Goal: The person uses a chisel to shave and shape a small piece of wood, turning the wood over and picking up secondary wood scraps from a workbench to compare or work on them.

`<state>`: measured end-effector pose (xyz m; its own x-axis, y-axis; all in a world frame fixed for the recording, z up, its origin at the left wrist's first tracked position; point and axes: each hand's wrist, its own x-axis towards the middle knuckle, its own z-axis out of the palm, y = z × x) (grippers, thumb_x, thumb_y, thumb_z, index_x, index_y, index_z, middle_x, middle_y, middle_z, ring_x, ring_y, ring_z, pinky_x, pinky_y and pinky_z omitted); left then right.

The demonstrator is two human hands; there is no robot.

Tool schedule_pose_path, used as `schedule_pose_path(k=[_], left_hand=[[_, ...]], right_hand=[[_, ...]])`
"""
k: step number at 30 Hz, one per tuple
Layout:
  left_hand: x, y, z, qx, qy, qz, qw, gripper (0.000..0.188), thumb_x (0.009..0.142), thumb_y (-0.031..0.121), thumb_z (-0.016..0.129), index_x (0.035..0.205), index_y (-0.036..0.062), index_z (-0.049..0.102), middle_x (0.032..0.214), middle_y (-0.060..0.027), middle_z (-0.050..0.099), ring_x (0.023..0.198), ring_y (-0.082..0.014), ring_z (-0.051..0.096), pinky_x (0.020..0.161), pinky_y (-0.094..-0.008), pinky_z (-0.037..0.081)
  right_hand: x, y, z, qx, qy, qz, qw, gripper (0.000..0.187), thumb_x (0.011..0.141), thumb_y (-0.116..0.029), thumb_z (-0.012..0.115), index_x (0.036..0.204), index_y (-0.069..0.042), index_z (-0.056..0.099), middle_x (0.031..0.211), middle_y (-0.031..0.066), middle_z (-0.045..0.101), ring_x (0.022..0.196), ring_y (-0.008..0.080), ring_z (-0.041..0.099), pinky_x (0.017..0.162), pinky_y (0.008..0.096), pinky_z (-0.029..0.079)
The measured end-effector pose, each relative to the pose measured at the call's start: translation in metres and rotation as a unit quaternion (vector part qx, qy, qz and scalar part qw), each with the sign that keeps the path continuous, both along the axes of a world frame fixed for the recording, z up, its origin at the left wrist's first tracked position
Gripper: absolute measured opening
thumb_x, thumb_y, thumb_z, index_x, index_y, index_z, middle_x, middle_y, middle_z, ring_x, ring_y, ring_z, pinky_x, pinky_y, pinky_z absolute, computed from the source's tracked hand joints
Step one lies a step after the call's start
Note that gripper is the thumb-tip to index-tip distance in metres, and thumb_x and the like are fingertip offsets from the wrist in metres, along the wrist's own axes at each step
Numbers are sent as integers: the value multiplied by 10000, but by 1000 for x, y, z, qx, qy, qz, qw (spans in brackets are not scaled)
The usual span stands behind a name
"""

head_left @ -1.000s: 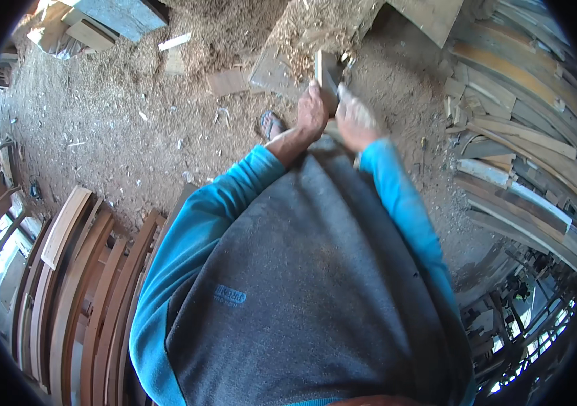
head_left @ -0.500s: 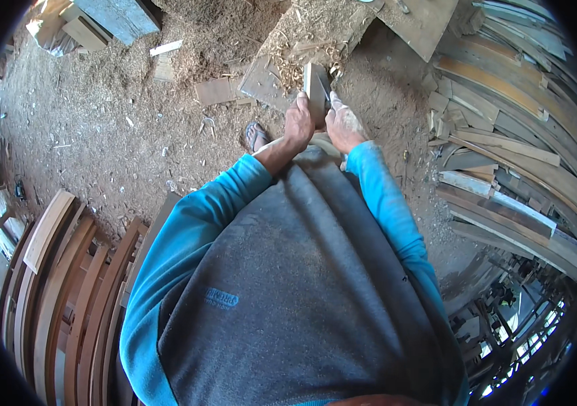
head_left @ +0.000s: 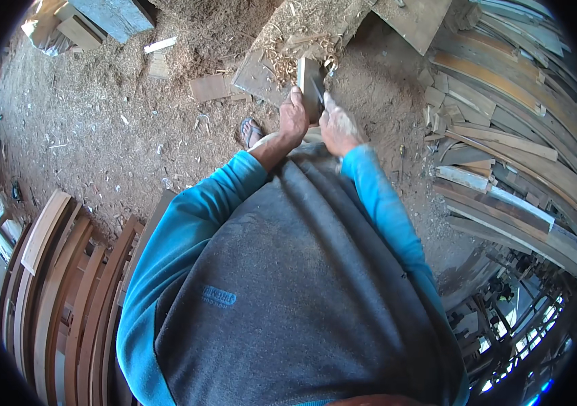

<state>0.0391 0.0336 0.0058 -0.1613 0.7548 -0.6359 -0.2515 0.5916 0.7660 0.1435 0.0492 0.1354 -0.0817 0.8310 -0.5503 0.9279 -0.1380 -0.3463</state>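
A wooden block with a pale narrow face and a darker broad face stands out in front of my body, its far end among wood shavings. My left hand is closed around its left side, the thumb lying along the pale face. At the block's right side, my right hand is closed on a thin dark-bladed tool, the index finger stretched along it. The blade lies against or just over the dark face; contact is hard to make out. My fingers hide the tool's handle.
Curled shavings cover a board beyond the block. My sandalled foot is left of it. Stacked planks line the right, and curved wooden pieces stand at the lower left. Sawdust and scraps litter the floor.
The whole view has shifted slightly. My right hand and the bladed tool have drawn a little toward me along the block, while my left hand keeps its hold.
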Motion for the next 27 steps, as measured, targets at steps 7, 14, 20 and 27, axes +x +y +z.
schedule_pose_path(k=[7, 14, 20, 27], left_hand=[[-8, 3, 12, -38, 49, -68, 996, 617, 1107, 474, 359, 1169, -70, 643, 948, -225, 686, 843, -311, 640, 771, -450, 516], [-9, 3, 9, -4, 78, -1, 997, 635, 1106, 482, 348, 1166, -77, 642, 908, -212, 680, 811, -292, 634, 781, -433, 519], [-6, 6, 25, -18, -7, 7, 1000, 640, 1101, 497, 366, 1149, -77, 645, 847, -179, 676, 772, -281, 613, 739, -444, 505], [-7, 1, -8, 25, 33, -37, 998, 667, 1097, 508, 355, 1105, -88, 654, 845, -209, 665, 770, -308, 619, 740, -464, 500]], right_hand=[[-3, -12, 12, -28, 21, -2, 999, 536, 995, -217, 456, 1462, 43, 492, 1243, 367, 620, 1115, 478, 650, 989, 518, 512], [-6, -14, 14, -42, 22, 26, 999, 463, 982, -183, 478, 1354, 80, 559, 1261, 371, 611, 1064, 488, 660, 956, 521, 526], [8, 1, -17, 42, -160, 327, 931, 443, 987, -177, 479, 1364, 43, 555, 1314, 365, 574, 1046, 483, 664, 945, 532, 528], [27, -9, -50, 110, -3, 155, 982, 518, 1012, -248, 451, 1462, 4, 497, 1130, 327, 669, 987, 494, 678, 925, 542, 531]])
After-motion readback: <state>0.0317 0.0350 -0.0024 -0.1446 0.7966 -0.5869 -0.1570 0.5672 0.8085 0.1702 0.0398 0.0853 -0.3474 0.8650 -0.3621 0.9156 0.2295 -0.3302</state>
